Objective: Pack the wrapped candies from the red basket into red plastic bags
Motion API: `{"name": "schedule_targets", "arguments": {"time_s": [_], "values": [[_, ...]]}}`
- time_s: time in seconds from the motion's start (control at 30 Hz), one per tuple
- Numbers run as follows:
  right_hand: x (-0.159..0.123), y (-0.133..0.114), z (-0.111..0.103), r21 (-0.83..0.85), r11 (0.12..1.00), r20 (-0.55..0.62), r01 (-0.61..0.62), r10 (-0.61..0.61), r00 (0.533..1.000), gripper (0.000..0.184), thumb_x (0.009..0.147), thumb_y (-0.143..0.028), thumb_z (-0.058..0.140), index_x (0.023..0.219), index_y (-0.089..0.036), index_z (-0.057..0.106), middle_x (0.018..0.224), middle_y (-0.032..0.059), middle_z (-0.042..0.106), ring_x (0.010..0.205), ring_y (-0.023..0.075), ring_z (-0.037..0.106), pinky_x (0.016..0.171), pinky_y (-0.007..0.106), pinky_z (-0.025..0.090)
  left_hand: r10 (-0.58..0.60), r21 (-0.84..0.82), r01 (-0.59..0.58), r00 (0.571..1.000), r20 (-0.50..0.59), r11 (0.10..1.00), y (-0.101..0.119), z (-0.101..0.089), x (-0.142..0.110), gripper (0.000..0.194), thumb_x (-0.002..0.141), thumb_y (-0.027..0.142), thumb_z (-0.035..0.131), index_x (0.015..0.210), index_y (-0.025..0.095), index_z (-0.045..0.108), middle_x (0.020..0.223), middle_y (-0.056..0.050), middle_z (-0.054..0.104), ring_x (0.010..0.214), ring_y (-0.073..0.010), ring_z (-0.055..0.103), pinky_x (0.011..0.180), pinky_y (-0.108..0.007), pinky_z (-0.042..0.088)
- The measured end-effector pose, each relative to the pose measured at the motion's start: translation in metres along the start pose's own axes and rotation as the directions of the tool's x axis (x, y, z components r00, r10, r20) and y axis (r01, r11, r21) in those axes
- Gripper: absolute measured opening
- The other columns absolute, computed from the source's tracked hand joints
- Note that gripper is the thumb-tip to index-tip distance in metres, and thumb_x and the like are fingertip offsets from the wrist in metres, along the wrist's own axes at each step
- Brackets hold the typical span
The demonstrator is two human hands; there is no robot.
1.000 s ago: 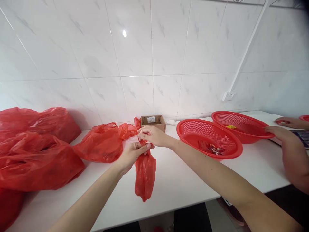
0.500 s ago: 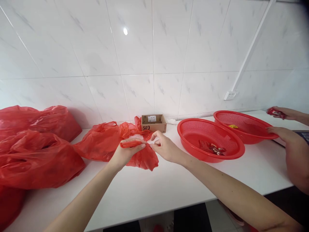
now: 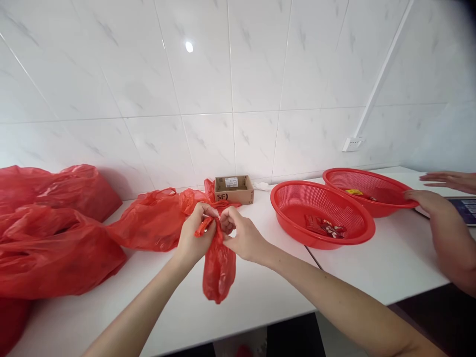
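A small red plastic bag [image 3: 219, 275] hangs from my two hands over the white table, its top gathered and its body drooping toward the front edge. My left hand [image 3: 197, 233] is closed around the gathered neck, and a loose red end sticks out between thumb and fingers. Pressed against the other side of the neck, my right hand [image 3: 241, 233] has its fingers curled in a pinch on the plastic. The fingertips partly hide the spot where the hands meet. Behind my left hand lies a larger red plastic bag [image 3: 152, 223].
Big filled red bags [image 3: 55, 248] are piled at the left. A small cardboard box [image 3: 234, 191] stands by the tiled wall. To the right are a red basket [image 3: 278, 218] with small packets and a second red basket [image 3: 379, 210], which a co-worker's hand [image 3: 427, 203] touches.
My hands have come lower and closer together, and the small bag now hangs straight down between them. The co-worker's far hand has let go of the red packet it held.
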State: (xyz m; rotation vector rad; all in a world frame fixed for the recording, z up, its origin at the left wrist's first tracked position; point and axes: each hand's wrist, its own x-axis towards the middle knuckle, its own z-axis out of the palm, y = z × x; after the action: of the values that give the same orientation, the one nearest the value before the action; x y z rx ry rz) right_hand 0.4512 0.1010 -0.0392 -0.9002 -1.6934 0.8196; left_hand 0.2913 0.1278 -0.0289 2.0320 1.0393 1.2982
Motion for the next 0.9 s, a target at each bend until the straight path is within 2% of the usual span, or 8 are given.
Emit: {"name": "schedule_targets", "arguments": {"time_s": [0.17,0.23,0.4,0.53,0.63,0.77,0.83,0.9], "values": [[0.005,-0.002,-0.011,0.278,0.919,0.129,-0.279,0.252,0.959,0.016,0.086,-0.024,0.053,0.102,-0.021,0.050,0.078,-0.0019,0.062,0.071,0.0123,0.059,0.070,0.029,0.049,0.082,0.025,-0.081,0.995,-0.054,0.996,-0.003,-0.001,0.000,0.013,0.085,0.016,0.054,0.093,0.025,0.059,0.092,0.000,0.063,0.085,-0.0160,0.061,0.073,-0.029,0.048],[0.007,-0.004,-0.016,0.268,0.914,0.162,-0.304,0.268,0.950,0.016,0.092,-0.032,0.048,0.098,-0.019,0.056,0.080,0.0006,0.062,0.070,0.0124,0.060,0.067,0.028,0.050,0.122,0.038,-0.120,0.992,-0.042,0.992,-0.002,-0.004,-0.001,0.009,0.084,0.018,0.057,0.087,0.024,0.062,0.090,0.000,0.064,0.084,-0.0162,0.060,0.073,-0.029,0.048],[0.004,-0.012,-0.016,-0.068,0.993,0.112,-0.095,0.102,0.988,0.019,0.094,-0.026,0.044,0.084,-0.019,0.058,0.078,-0.0002,0.062,0.070,0.0114,0.056,0.064,0.025,0.045,0.058,0.052,-0.060,0.997,0.053,0.997,0.006,-0.016,-0.003,0.010,0.084,0.020,0.059,0.079,0.025,0.067,0.078,0.002,0.067,0.071,-0.0156,0.062,0.064,-0.027,0.050],[-0.001,-0.018,-0.010,-0.476,0.879,0.072,0.022,0.014,0.997,0.010,0.085,-0.015,0.050,0.076,-0.019,0.053,0.067,-0.0044,0.056,0.059,0.0091,0.046,0.057,0.023,0.034,0.024,0.142,-0.032,0.998,0.059,0.989,0.007,-0.034,-0.001,0.009,0.082,0.031,0.065,0.079,0.025,0.071,0.082,0.000,0.070,0.076,-0.0183,0.064,0.067,-0.029,0.051],[-0.006,-0.023,-0.001,-0.553,0.830,0.110,0.067,-0.007,0.994,0.012,0.077,-0.010,0.054,0.070,-0.019,0.049,0.064,-0.0061,0.053,0.056,0.0077,0.041,0.056,0.022,0.030,-0.025,0.166,0.027,1.000,-0.014,0.986,0.009,-0.049,-0.002,0.014,0.079,0.037,0.069,0.076,0.023,0.070,0.082,-0.001,0.071,0.080,-0.0205,0.065,0.073,-0.031,0.050],[-0.015,-0.029,0.011,-0.408,0.912,0.183,0.034,0.045,0.982,0.011,0.079,-0.013,0.055,0.072,-0.020,0.049,0.063,-0.0078,0.052,0.055,0.0068,0.041,0.055,0.021,0.030,-0.167,0.162,0.167,0.986,-0.012,0.973,0.023,-0.077,-0.018,0.019,0.076,0.043,0.070,0.071,0.024,0.069,0.077,0.000,0.070,0.078,-0.0203,0.064,0.069,-0.029,0.050],[-0.021,-0.029,0.016,-0.283,0.959,0.227,0.025,0.042,0.973,0.009,0.086,-0.020,0.051,0.077,-0.021,0.051,0.066,-0.0072,0.054,0.057,0.0073,0.044,0.057,0.020,0.033,-0.263,0.112,0.266,0.964,-0.044,0.957,0.033,-0.103,-0.031,0.022,0.076,0.045,0.071,0.074,0.024,0.069,0.078,-0.001,0.070,0.079,-0.0204,0.064,0.070,-0.030,0.051],[-0.028,-0.024,0.018,-0.201,0.980,0.236,0.009,0.040,0.971,0.011,0.091,-0.025,0.048,0.081,-0.021,0.053,0.071,-0.0057,0.056,0.061,0.0084,0.047,0.059,0.021,0.035,-0.365,0.010,0.371,0.917,-0.161,0.928,0.043,-0.141,-0.045,0.025,0.077,0.048,0.070,0.080,0.023,0.069,0.081,-0.001,0.070,0.079,-0.0213,0.065,0.070,-0.032,0.054]]}}
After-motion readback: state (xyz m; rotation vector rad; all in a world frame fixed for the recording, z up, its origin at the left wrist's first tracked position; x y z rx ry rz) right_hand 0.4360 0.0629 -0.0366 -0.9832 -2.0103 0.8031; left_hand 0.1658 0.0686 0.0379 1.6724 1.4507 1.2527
